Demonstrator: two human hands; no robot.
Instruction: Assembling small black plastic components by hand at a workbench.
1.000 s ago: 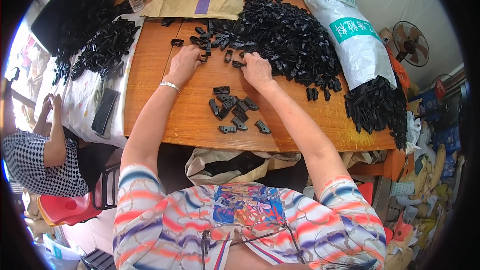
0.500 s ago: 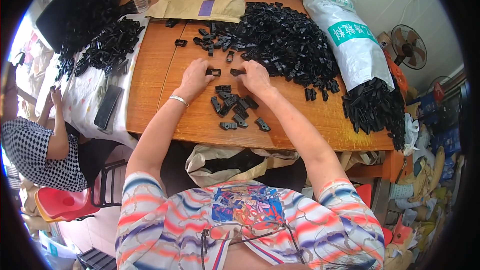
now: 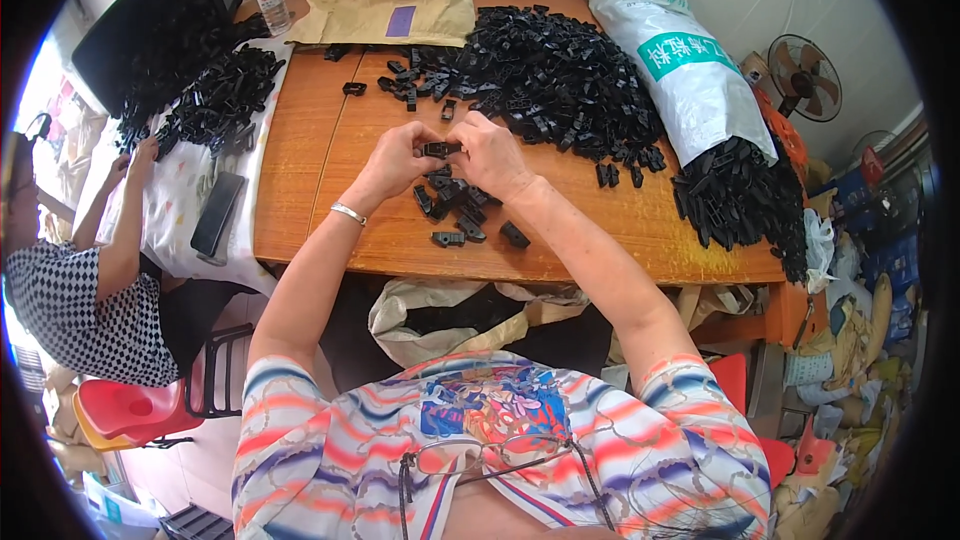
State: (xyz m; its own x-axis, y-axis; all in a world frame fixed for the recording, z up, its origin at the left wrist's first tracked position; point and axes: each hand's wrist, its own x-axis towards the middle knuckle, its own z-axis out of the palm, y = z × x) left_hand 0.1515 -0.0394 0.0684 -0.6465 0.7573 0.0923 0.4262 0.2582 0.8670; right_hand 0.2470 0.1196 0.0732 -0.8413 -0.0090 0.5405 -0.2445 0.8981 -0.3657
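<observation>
We find one small, rectangular black plastic part point(image 3: 437, 150) held just above the brown wooden tabletop point(image 3: 590, 225), between the bare left hand point(image 3: 392, 158) and the bare right hand point(image 3: 488, 155). The left fingers grip its left end; the right fingers are closed at its right end. We cannot tell whether a second piece lies hidden beneath them.

In our judgement, the step in hand is two-handed work on this single part. The next move calls for a firm left hold and careful alignment by the right fingertips, since the part is small and the contact largely covered.

A loose cluster of black plastic pieces point(image 3: 470, 220) lies just below the hands, with one lone black piece point(image 3: 515, 234) to its right. Beyond the hands, we note a large heap of black plastic pieces point(image 3: 565, 80).
</observation>
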